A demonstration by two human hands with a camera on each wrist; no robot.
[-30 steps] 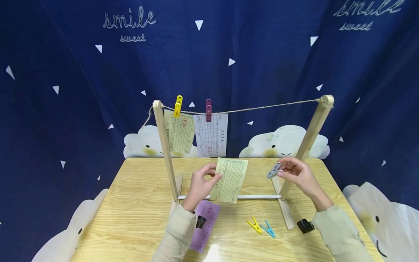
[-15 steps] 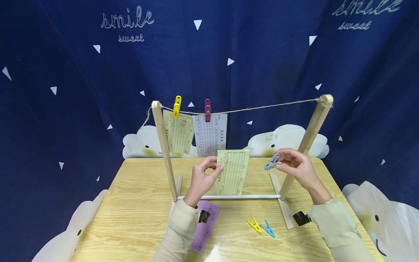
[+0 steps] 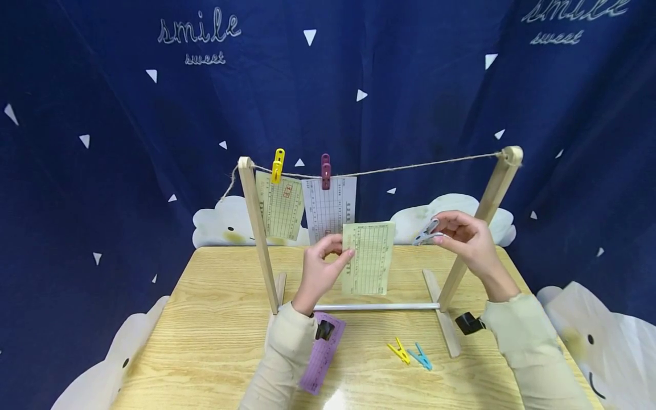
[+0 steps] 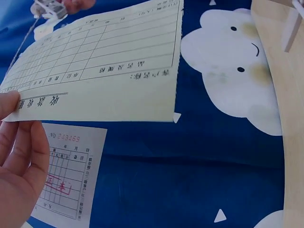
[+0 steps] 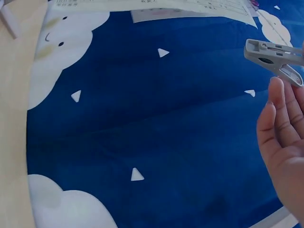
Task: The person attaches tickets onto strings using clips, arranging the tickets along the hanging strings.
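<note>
My left hand [image 3: 322, 267] pinches the left edge of a pale yellow-green receipt slip [image 3: 370, 259] between thumb and fingers, holding it upright below the twine [image 3: 410, 168]. In the left wrist view the printed grid on the slip [image 4: 109, 57] faces the camera. To the right, my right hand [image 3: 468, 242] pinches a grey clothespin [image 3: 426, 233] by its handles, its nose pointing left toward the slip. The right wrist view shows the clothespin [image 5: 270, 54] close up above the fingers. On the twine hang a yellow-green slip [image 3: 281, 210] under a yellow clothespin [image 3: 278, 166] and a white slip [image 3: 330, 205] under a purple clothespin [image 3: 326, 171].
Two wooden posts [image 3: 258, 239] carry the twine, joined low down by a white rod [image 3: 379, 307]. On the table [image 3: 205, 330] lie a purple slip [image 3: 323, 356], partly under the left wrist, a yellow clothespin [image 3: 399, 351] and a blue clothespin [image 3: 421, 357]. A blue curtain hangs behind.
Both hands have risen toward the twine, the left with the pale slip and the right with the grey clothespin. The hung slips and the things on the table stay put.
</note>
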